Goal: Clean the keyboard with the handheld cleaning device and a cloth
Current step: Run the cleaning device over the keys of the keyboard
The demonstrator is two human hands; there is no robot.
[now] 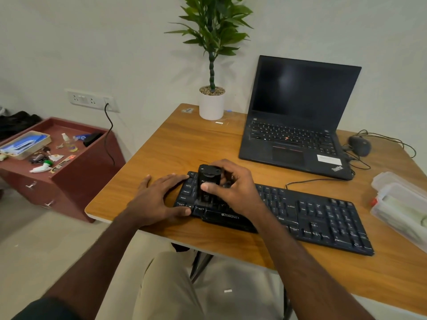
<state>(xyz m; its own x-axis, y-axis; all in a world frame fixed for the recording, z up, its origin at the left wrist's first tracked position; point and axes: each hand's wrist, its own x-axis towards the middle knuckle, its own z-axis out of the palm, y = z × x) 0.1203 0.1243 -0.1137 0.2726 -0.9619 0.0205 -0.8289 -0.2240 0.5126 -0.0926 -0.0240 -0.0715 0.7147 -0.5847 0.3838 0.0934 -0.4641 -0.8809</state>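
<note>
A black keyboard [323,218] lies across the front of the wooden table [184,144]. My right hand [233,183] grips a black handheld cleaning device [207,183], which stands upright with its lower end on the keys at the keyboard's left part. My left hand [159,195] lies flat with straight fingers on the keyboard's left end, thumb along its front edge. No cloth is in view.
An open black laptop [298,116] stands behind the keyboard, with a wired mouse [359,145] to its right. A potted plant [211,102] is at the table's back edge. Clear plastic boxes [402,204] sit at the right edge. A cluttered maroon cabinet [69,172] stands to the left.
</note>
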